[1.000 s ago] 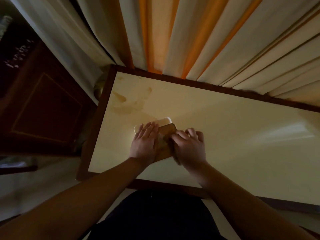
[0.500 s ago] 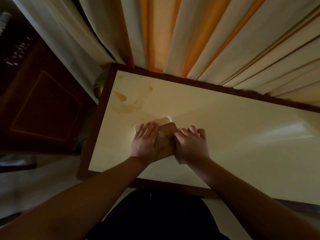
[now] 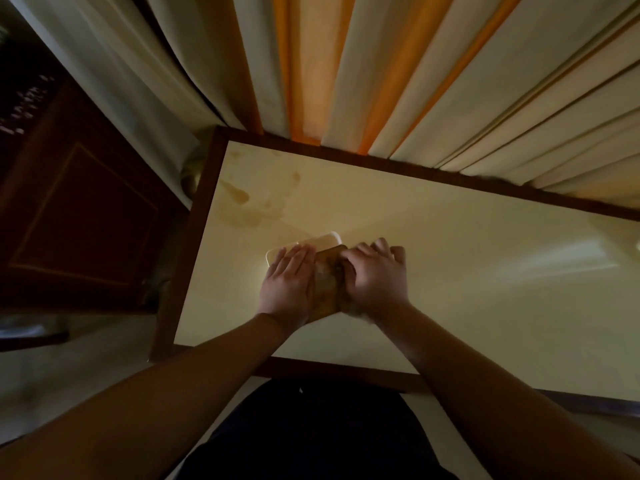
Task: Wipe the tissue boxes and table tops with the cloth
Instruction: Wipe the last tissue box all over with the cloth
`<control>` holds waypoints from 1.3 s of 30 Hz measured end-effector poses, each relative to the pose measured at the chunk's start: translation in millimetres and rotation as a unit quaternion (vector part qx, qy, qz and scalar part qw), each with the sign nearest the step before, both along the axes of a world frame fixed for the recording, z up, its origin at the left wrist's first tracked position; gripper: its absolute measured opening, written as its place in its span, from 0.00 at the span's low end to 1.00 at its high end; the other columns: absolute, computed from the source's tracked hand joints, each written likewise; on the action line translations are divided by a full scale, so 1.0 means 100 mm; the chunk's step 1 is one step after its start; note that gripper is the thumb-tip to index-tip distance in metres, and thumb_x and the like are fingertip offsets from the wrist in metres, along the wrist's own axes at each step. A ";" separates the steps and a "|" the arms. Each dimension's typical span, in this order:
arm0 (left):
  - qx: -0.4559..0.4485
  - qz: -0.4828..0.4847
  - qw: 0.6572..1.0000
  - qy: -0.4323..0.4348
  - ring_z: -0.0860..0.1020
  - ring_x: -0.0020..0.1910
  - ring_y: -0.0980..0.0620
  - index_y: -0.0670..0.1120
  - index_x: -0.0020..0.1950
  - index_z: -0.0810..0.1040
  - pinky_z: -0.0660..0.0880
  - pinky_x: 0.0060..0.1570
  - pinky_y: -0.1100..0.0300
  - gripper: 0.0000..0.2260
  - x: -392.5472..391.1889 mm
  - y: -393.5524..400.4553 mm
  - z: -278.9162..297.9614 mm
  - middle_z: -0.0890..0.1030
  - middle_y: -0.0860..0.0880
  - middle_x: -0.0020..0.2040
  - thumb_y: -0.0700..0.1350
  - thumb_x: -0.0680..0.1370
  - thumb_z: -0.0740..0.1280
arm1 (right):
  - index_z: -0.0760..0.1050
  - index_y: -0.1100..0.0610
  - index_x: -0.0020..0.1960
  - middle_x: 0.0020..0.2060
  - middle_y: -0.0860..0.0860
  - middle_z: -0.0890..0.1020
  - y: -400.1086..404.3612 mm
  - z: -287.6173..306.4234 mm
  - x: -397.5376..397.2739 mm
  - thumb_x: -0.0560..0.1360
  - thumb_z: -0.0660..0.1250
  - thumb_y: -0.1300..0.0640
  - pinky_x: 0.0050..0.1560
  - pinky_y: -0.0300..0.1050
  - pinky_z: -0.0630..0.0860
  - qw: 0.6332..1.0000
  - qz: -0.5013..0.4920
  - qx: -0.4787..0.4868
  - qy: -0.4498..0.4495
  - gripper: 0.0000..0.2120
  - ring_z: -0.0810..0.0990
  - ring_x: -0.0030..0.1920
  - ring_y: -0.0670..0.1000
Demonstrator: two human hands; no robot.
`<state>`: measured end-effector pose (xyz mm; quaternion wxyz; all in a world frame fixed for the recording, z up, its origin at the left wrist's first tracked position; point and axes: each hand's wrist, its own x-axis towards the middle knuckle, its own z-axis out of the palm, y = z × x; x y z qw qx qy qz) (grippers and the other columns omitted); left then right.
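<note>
A tissue box (image 3: 320, 240), white with a brown wooden lid (image 3: 327, 275), lies on the cream table top (image 3: 467, 278) near its left end. My left hand (image 3: 287, 285) presses flat on the left half of the box, fingers straight. On the box's right edge sits my right hand (image 3: 375, 275), its fingers curled. A pale scrap of cloth (image 3: 358, 311) shows under its wrist; the rest of the cloth is hidden by the hand.
Brownish stains (image 3: 249, 209) mark the table's far left corner. A dark wooden border (image 3: 194, 244) frames the table. Cream and orange curtains (image 3: 381, 81) hang along the far edge. A dark wooden cabinet (image 3: 79, 220) stands to the left.
My right hand has slid a little to the right and further away along the box's right side. My left hand stays flat on the box.
</note>
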<state>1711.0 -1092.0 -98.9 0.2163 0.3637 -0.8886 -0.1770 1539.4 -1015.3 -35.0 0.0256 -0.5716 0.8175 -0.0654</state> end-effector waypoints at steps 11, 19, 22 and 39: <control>-0.006 0.001 1.000 -0.003 0.79 0.66 0.40 0.37 0.69 0.79 0.69 0.72 0.44 0.21 0.01 -0.01 0.00 0.81 0.40 0.65 0.47 0.83 0.57 | 0.76 0.50 0.44 0.42 0.46 0.81 0.18 0.06 0.00 0.70 0.74 0.55 0.52 0.53 0.66 0.997 0.066 0.052 0.001 0.07 0.76 0.51 0.57; -0.007 -0.027 1.000 -0.003 0.78 0.66 0.39 0.38 0.70 0.78 0.69 0.73 0.43 0.22 0.00 -0.01 0.01 0.81 0.40 0.66 0.46 0.82 0.57 | 0.78 0.48 0.43 0.41 0.46 0.80 0.68 0.00 0.01 0.71 0.76 0.50 0.50 0.52 0.63 0.991 0.100 0.058 0.064 0.07 0.75 0.49 0.55; -0.014 -0.032 0.999 -0.001 0.79 0.65 0.39 0.37 0.70 0.78 0.71 0.71 0.42 0.21 -0.01 -0.03 0.00 0.81 0.39 0.65 0.46 0.82 0.58 | 0.77 0.49 0.40 0.38 0.46 0.79 0.53 0.06 0.04 0.65 0.77 0.47 0.51 0.52 0.64 0.993 0.073 0.074 0.061 0.11 0.77 0.49 0.55; -0.011 -0.017 1.000 0.001 0.81 0.62 0.38 0.37 0.67 0.80 0.74 0.67 0.41 0.21 -0.02 -0.01 0.02 0.83 0.39 0.62 0.47 0.82 0.57 | 0.76 0.49 0.42 0.40 0.46 0.80 0.17 0.08 -0.02 0.68 0.76 0.55 0.51 0.52 0.65 0.995 0.065 0.069 0.025 0.09 0.76 0.50 0.57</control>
